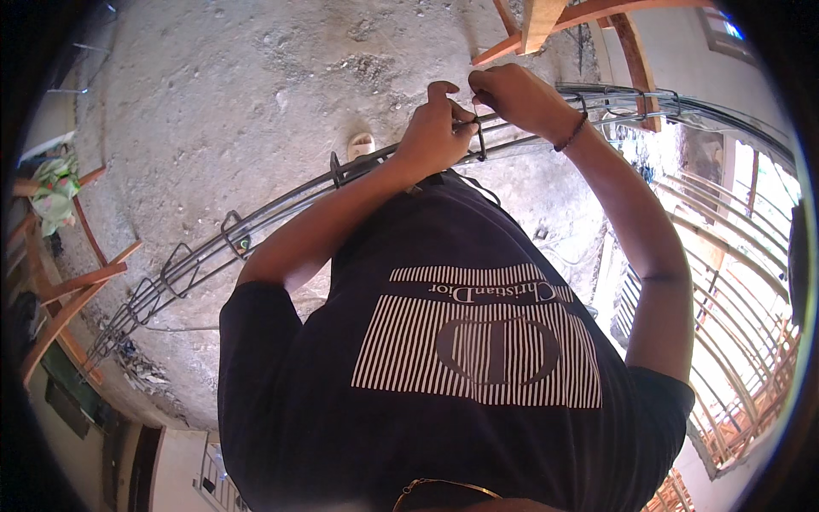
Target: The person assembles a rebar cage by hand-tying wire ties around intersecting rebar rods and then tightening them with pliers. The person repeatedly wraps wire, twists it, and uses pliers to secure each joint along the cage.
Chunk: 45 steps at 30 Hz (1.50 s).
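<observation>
Rebar cage (290,200) stretched in front of me looks stiff, probably heavy, so I'd grab the long bars (198,258) beside that stirrup (480,141), where tbh I can't tell whether my left hand (437,130) or right hand (514,98) grip is closed.

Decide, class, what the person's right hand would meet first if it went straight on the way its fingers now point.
The right hand points leftward, so it would probably meet the left hand first, near its raised fingers; their relative depth is unclear.
</observation>
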Each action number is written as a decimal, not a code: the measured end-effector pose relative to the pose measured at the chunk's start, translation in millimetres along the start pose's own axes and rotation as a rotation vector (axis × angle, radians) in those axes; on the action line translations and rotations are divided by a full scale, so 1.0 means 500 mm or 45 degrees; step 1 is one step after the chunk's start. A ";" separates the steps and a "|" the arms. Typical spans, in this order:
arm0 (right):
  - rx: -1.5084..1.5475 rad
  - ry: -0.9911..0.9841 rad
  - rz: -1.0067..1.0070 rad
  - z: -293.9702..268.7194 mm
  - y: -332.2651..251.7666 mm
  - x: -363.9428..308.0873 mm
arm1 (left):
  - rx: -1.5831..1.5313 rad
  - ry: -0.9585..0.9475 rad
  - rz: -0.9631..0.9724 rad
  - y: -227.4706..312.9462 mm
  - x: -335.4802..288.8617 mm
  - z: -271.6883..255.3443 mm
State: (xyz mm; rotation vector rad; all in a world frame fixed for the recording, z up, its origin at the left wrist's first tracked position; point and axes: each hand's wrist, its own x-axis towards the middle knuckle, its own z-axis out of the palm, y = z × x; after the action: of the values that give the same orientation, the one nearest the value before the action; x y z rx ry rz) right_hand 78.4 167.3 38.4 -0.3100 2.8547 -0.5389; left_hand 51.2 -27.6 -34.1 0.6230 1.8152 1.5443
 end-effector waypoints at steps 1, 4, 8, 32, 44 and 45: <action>0.050 0.022 -0.012 0.007 0.006 0.002 | 0.075 0.006 0.068 0.003 -0.001 0.001; 0.087 -0.078 0.108 0.015 0.024 0.010 | 0.264 -0.012 0.266 0.009 0.005 0.003; 0.131 -0.103 0.268 0.014 0.033 0.000 | 0.482 -0.085 0.355 0.011 0.023 0.009; 1.094 0.565 1.137 0.108 -0.171 -0.088 | 0.781 -0.905 0.340 0.056 0.193 -0.032; 2.339 0.273 1.002 0.041 -0.186 -0.168 | 0.331 -0.375 -0.328 0.143 -0.029 -0.070; 2.099 0.242 0.974 0.043 -0.182 -0.172 | 0.134 -0.337 -0.360 0.147 -0.050 -0.054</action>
State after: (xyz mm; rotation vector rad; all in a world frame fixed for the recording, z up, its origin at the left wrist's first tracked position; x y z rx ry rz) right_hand 180.9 98.2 68.2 1.0240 1.4765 -2.2690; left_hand 43.3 -49.7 44.7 0.5620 1.7060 1.1299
